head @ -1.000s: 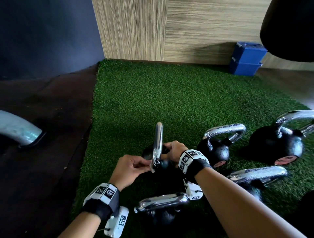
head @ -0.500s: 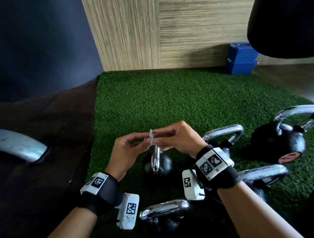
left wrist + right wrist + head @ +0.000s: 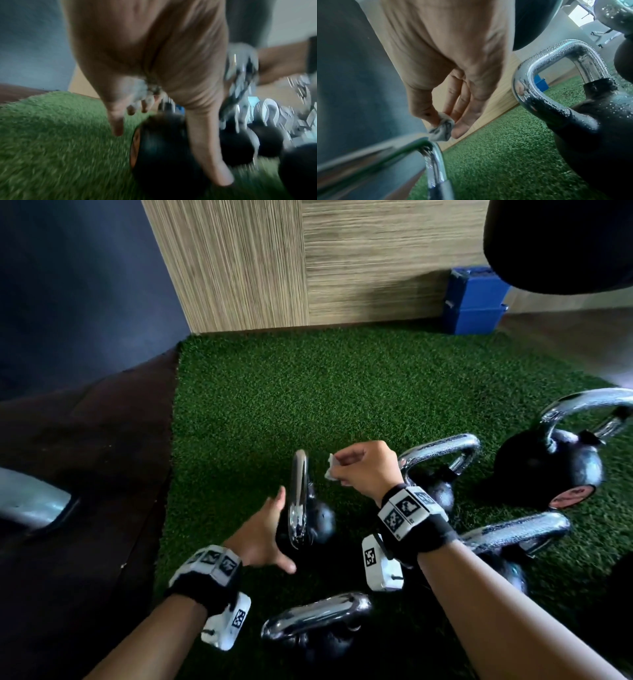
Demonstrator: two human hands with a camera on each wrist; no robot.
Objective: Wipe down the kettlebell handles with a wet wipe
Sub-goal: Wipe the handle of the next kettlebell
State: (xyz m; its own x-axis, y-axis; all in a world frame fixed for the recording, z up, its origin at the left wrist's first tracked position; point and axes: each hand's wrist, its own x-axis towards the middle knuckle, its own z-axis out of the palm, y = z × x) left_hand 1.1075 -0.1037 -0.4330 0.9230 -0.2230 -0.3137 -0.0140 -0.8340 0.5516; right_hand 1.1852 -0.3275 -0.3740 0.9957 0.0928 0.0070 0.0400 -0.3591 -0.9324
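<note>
Several black kettlebells with chrome handles stand on the green turf (image 3: 342,392). The nearest small kettlebell (image 3: 318,518) has its chrome handle (image 3: 298,498) edge-on between my hands. My right hand (image 3: 363,467) hovers just right of that handle's top and pinches a small crumpled wet wipe (image 3: 329,467) (image 3: 442,129) between thumb and fingertips. My left hand (image 3: 263,532) is spread with straight fingers just left of the handle, low beside the bell's body (image 3: 163,148); it holds nothing. Whether it touches the bell I cannot tell.
More kettlebells crowd the right and front: a mid one (image 3: 442,460), a large one (image 3: 561,467), one behind my right wrist (image 3: 513,532), one nearest me (image 3: 318,614). Blue blocks (image 3: 476,302) sit by the wood wall. Dark floor lies left of the turf.
Both hands held the wipe together above the handle half a second ago. Now the left hand has let go and dropped beside the kettlebell; the right hand keeps the wipe and has shifted right.
</note>
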